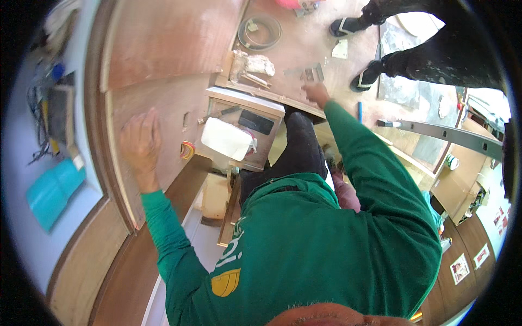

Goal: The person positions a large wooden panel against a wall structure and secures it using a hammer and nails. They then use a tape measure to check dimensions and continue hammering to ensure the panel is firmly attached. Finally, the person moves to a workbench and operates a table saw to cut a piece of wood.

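Observation:
My left hand (141, 137) lies flat on a reddish-brown wood panel (168, 103) at the left, fingers stretched out and holding nothing. On the dusty wooden top (293, 49) ahead, my right hand (316, 93) reaches beside a flat metal piece (312, 73) resembling a scraper. Its fingers look partly bent and are slightly blurred; whether they grip anything is unclear. Between my hands, an open drawer (239, 100) holds a white plastic container (224, 138) and a black phone (256, 122). A yellow-and-red roll (187, 150) sits left of the container.
Another person's sandalled feet (365, 76) stand on the top at the far right. Nearby are a round dish (260, 32), a crumpled white bag (260, 66), a blue stick (360, 112) and a long metal bar (451, 135). A teal box (55, 193) lies at far left.

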`<state>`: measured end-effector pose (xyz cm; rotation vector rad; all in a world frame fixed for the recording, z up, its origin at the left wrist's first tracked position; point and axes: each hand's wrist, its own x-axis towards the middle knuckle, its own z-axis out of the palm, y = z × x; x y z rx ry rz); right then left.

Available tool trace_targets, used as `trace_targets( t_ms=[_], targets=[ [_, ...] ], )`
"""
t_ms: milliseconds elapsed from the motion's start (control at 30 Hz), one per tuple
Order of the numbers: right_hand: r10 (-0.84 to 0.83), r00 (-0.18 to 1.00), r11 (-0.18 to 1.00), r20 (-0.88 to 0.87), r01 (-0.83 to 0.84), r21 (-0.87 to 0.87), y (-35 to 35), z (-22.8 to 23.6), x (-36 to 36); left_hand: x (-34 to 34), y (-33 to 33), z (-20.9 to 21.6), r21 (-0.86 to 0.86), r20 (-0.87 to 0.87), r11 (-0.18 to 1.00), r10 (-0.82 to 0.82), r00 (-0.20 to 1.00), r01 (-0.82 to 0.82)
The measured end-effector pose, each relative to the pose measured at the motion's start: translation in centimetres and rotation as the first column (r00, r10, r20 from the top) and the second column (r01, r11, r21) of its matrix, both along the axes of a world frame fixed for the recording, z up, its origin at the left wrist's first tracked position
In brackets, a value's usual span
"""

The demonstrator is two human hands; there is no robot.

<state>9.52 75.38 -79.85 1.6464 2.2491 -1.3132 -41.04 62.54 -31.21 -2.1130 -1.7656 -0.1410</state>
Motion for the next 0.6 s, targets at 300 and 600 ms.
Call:
trace_targets(
  t_ms=[300, 600],
  targets=[
    [-0.375, 0.927, 0.927, -0.036, 0.375, 0.016, 10.4, -4.4, -4.5, 0.7, 1.1, -2.5, -0.041, -0.396, 0.991, 0.101, 0.913, -0.127],
    [0.001, 0.975, 0.905, -0.224, 0.094, 0.415, 4.1, -14.1, -7.1, -0.2, 1.7, -3.5, 0.027, -0.449, 0.989, 0.142, 0.882, -0.145]
  ],
)
